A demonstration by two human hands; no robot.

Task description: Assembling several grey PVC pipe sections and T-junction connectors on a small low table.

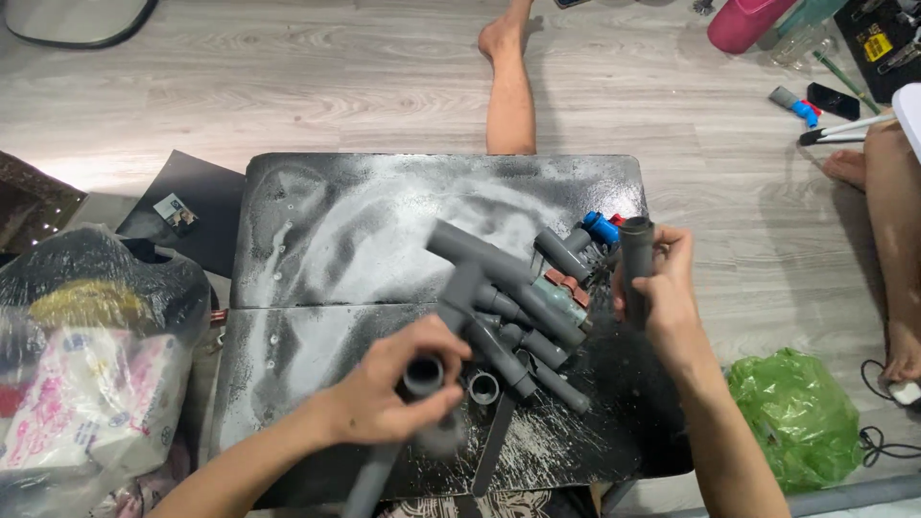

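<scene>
A low black table (pixel 317 230), dusted with white powder, stands on the wooden floor. My left hand (pixel 389 393) grips a grey pipe (pixel 422 374) by its open end, over the table's front half. At the right side of the table my right hand (pixel 662 278) holds a short dark grey pipe piece (pixel 635 264) upright. Between the hands lies a heap of grey pipes and fittings (pixel 518 297), some with brown and blue parts (pixel 602 228). A small grey ring (pixel 484 388) lies flat beside my left hand.
A clear plastic bag of packages (pixel 86 355) sits at the left, a green plastic bag (pixel 796 412) at the right. A bare leg (pixel 508 86) stretches out beyond the table. Another person's leg (pixel 897 240) is at the far right. Tools and a pink container (pixel 743 21) lie at the top right.
</scene>
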